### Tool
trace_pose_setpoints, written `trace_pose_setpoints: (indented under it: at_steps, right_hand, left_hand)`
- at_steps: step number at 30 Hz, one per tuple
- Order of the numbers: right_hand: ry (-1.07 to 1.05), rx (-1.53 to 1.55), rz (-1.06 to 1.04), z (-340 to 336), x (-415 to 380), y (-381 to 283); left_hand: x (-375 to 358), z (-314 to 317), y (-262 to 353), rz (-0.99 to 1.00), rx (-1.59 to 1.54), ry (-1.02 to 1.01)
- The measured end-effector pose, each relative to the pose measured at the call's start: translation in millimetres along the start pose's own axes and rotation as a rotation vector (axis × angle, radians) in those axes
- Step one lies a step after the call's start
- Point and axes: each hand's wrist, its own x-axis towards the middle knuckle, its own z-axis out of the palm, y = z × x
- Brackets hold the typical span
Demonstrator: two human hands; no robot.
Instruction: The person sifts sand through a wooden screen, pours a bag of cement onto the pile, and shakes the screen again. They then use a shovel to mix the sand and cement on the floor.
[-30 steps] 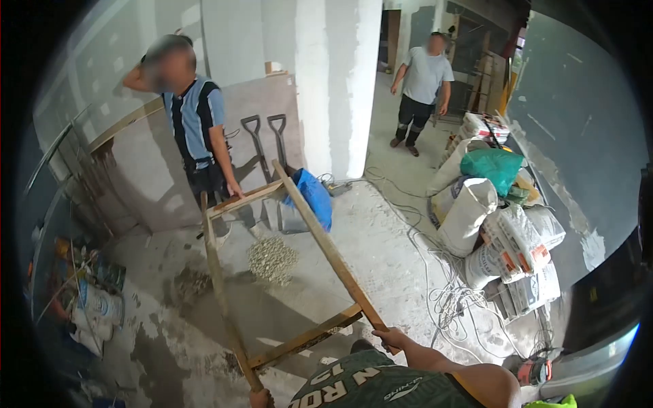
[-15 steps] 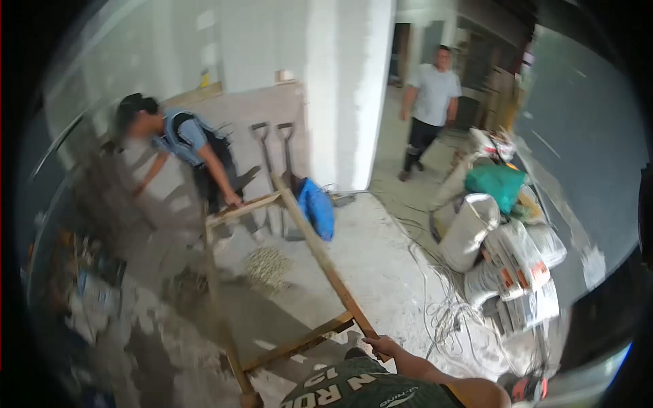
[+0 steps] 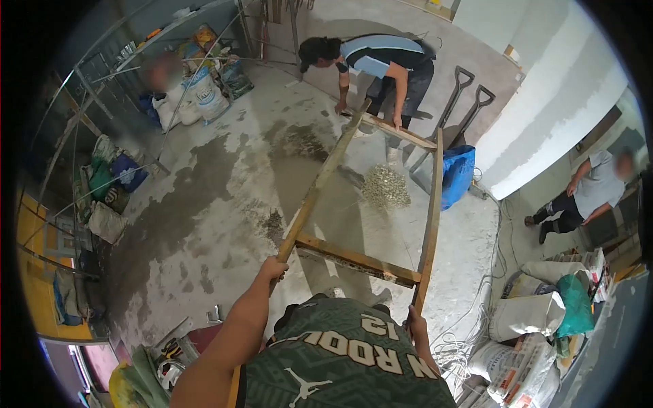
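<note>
A long wooden frame (image 3: 318, 185) of rough timber stretches away from my body, with a crosspiece near me and another at the far end. My left hand (image 3: 273, 268) is wrapped round the near end of its left rail. On the right rail's near end, my right hand (image 3: 416, 324) is closed, partly hidden by the green jersey I wear. A co-worker (image 3: 381, 61) bends over the far end, one hand (image 3: 397, 121) on the far crosspiece. Below the frame, a small heap of pale gravel (image 3: 385, 188) lies on the concrete floor.
Two shovels (image 3: 457, 95) lean against the wall beside a blue sack (image 3: 458, 175). Full bags (image 3: 527, 309) and tangled cables (image 3: 454, 340) lie at right. Another person (image 3: 585, 190) stands in the doorway. Scaffolding (image 3: 88, 81) and more sacks (image 3: 204, 95) line the left.
My view has swung left and down, so the frame and co-worker appear further right. Both my hands stay on the rails. The co-worker is still bent at the far end.
</note>
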Motion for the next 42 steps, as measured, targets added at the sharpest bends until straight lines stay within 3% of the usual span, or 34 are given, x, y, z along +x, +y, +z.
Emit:
trace_pose_setpoints:
  at_steps: [25, 32, 34, 36, 42]
  right_hand:
    - [0.058, 0.018, 0.033, -7.5, -9.8, -9.8]
    - [0.067, 0.002, -0.088, -22.1, -2.3, 7.1]
    - [0.155, -0.110, -0.132, -21.0, -14.4, -1.0]
    - [0.078, 0.055, -0.029, -24.7, -15.8, 3.8]
    - [0.101, 0.134, -0.032, -32.1, -23.9, 1.1]
  left_hand:
    - [15.4, 6.4, -5.6, -0.048, -0.013, -0.098]
    - [14.6, 18.0, 0.8, 0.007, 0.023, -0.062]
    - [28.2, 22.6, -9.8, 0.057, -0.008, -0.086]
    - [1.4, 24.5, 12.8, 0.043, -0.034, -0.074]
    - [0.0, 33.5, 24.8, 0.028, -0.020, -0.113]
